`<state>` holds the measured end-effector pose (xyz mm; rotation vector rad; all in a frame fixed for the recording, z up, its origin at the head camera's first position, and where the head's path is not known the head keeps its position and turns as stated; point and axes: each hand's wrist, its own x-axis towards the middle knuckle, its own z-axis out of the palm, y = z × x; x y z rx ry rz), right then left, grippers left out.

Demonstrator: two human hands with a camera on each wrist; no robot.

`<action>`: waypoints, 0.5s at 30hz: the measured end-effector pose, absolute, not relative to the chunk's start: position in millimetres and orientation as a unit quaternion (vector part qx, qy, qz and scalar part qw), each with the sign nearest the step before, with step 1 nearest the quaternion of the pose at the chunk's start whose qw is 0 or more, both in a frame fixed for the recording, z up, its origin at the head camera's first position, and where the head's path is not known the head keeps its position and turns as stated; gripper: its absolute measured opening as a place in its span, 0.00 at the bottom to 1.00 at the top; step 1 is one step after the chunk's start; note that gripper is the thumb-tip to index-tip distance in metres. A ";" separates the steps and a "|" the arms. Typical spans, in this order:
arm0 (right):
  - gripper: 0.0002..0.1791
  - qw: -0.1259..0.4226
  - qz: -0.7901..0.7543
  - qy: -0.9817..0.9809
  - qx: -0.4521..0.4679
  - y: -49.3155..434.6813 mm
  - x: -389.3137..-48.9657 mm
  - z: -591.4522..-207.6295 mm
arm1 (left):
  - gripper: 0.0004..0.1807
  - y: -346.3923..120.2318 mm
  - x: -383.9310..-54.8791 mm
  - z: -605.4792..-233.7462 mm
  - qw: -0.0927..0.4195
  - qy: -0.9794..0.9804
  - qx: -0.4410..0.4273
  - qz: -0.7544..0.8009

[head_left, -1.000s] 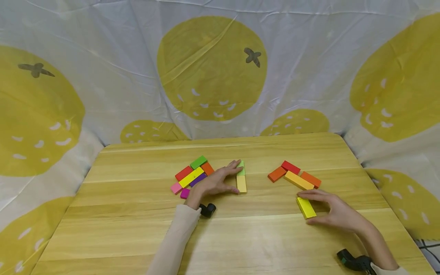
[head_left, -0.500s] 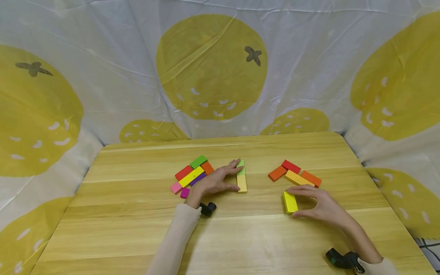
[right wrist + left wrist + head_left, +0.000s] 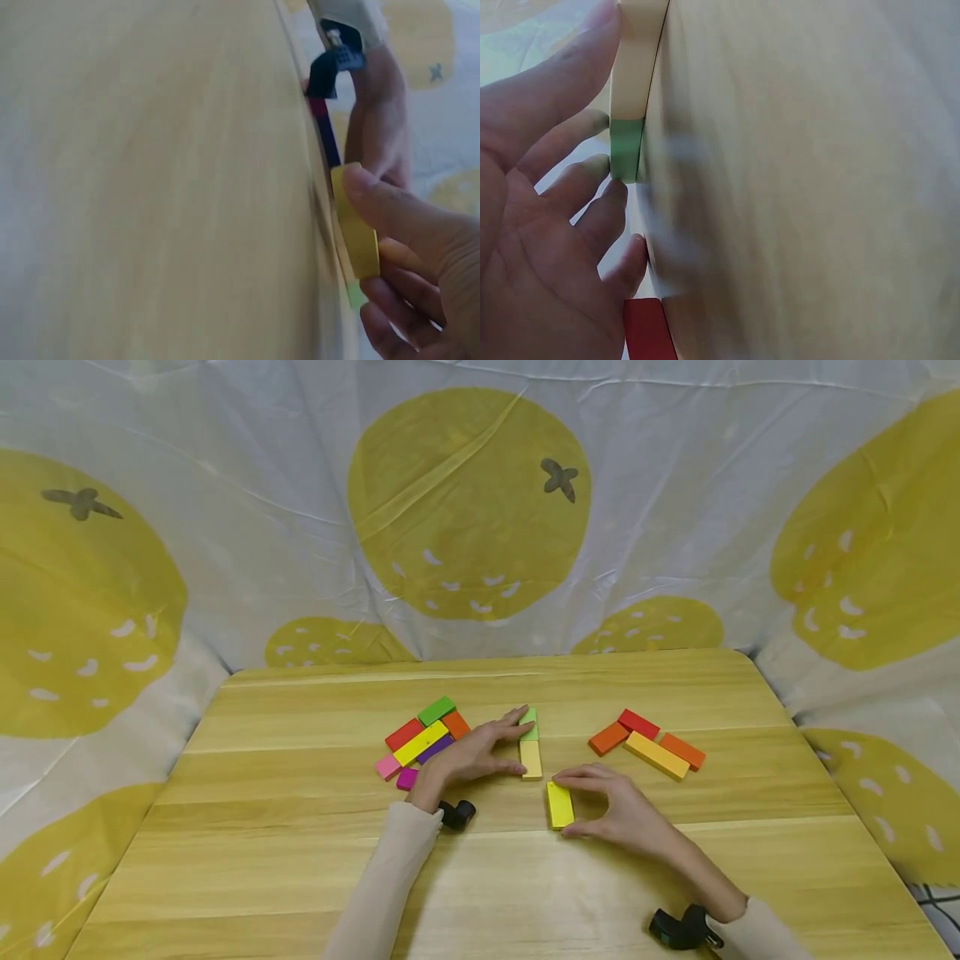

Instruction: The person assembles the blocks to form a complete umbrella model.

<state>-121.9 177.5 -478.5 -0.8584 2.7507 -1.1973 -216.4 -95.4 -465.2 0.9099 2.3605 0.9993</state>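
In the head view, my right hand [image 3: 618, 810] pinches a yellow wooden block [image 3: 559, 805] between thumb and fingers at its two ends. The right wrist view shows the thumb on one end of that yellow block [image 3: 355, 221]. My left hand [image 3: 476, 755] rests beside a light green block [image 3: 528, 724] and a cream block [image 3: 530, 760], which lie end to end in a line. Its thumb touches the cream block and its fingertips reach the light green one, as the left wrist view shows on the green block [image 3: 626, 150]. The yellow block is just right of and nearer than the cream block.
Left of my left hand lies a cluster of blocks, among them a green block [image 3: 437, 711], a yellow one [image 3: 421, 742] and a pink one [image 3: 387, 767]. At right are a red block [image 3: 639, 723], two orange blocks and a yellow-orange block [image 3: 656, 755]. A patterned cloth [image 3: 300, 527] hangs behind the table [image 3: 262, 843].
My right hand has carried the yellow block leftward from beside the right-hand blocks to near the cream block. My left hand has stayed at the green and cream blocks.
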 end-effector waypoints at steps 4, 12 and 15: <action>0.33 0.007 -0.398 0.877 -0.268 163.1 -122.4 -482.5 | 0.42 -95.0 -216.6 -466.3 0.210 0.848 0.326 0.361; 0.33 0.020 -0.400 0.875 -0.271 144.7 -124.1 -483.5 | 0.42 -95.5 -216.4 -465.6 0.211 0.848 0.328 0.360; 0.33 0.015 -0.397 0.875 -0.275 140.8 -123.8 -483.0 | 0.42 -95.9 -216.6 -465.7 0.211 0.846 0.327 0.365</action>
